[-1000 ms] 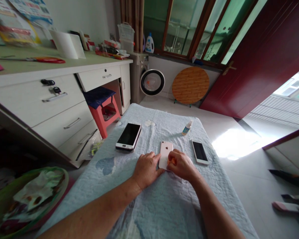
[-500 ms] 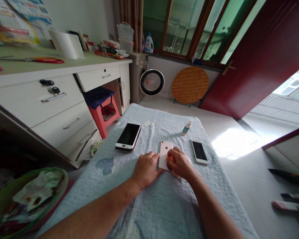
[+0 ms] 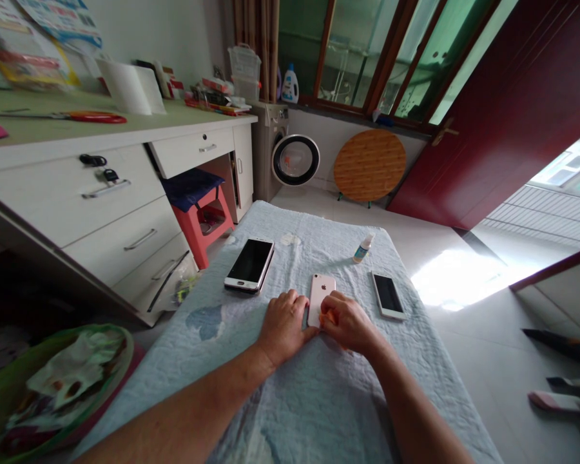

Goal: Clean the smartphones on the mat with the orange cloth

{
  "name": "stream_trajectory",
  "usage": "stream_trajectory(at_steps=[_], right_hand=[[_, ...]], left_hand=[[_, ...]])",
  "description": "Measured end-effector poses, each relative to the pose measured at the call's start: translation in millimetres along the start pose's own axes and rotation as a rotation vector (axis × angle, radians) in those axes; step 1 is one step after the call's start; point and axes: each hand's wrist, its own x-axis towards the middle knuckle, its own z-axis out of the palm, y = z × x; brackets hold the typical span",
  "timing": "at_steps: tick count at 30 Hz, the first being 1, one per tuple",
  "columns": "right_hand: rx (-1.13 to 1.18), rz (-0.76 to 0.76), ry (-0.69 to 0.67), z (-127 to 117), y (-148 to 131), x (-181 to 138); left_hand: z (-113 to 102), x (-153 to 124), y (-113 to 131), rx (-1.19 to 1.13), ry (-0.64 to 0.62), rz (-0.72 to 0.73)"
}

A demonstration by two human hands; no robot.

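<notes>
A pale pink phone (image 3: 319,291) lies face down on a light blue quilted cloth (image 3: 290,399). My left hand (image 3: 284,325) rests on the cloth with its fingers pressed against the phone's left edge. My right hand (image 3: 348,322) is closed on a small orange thing (image 3: 328,317), pressed onto the lower part of the phone's back. A larger phone (image 3: 250,264) lies screen up to the left. A smaller white phone (image 3: 388,295) lies screen up to the right. A small spray bottle (image 3: 362,249) lies on its side behind them.
A white desk with drawers (image 3: 91,193) runs along the left, with a red stool (image 3: 200,219) under it. A green basin (image 3: 53,386) with rubbish sits at the lower left. A washing machine (image 3: 283,151), a round wooden board (image 3: 368,165) and a dark red door (image 3: 502,109) stand beyond.
My right hand has slid a little to the left and down over the phone's back with the orange thing. My left hand has barely shifted.
</notes>
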Motion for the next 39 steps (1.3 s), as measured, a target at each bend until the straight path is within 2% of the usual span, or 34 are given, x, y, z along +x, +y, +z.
stream_trajectory(at_steps=[8, 15, 21, 32, 39], right_hand=[[-0.039, 0.139, 0.152, 6, 13, 3], [0.011, 0.207, 0.231, 5, 14, 3], [-0.005, 0.204, 0.23, 7, 11, 3], [-0.014, 0.229, 0.259, 5, 5, 3], [-0.038, 0.232, 0.27, 4, 3, 3]], left_hand=[[3, 1, 0, -0.011, 0.029, 0.014], [2, 4, -1, -0.103, 0.014, -0.045], [6, 6, -2, -0.179, 0.06, -0.073], [-1, 8, -1, -0.22, -0.013, -0.092], [7, 4, 4, -0.146, 0.049, -0.118]])
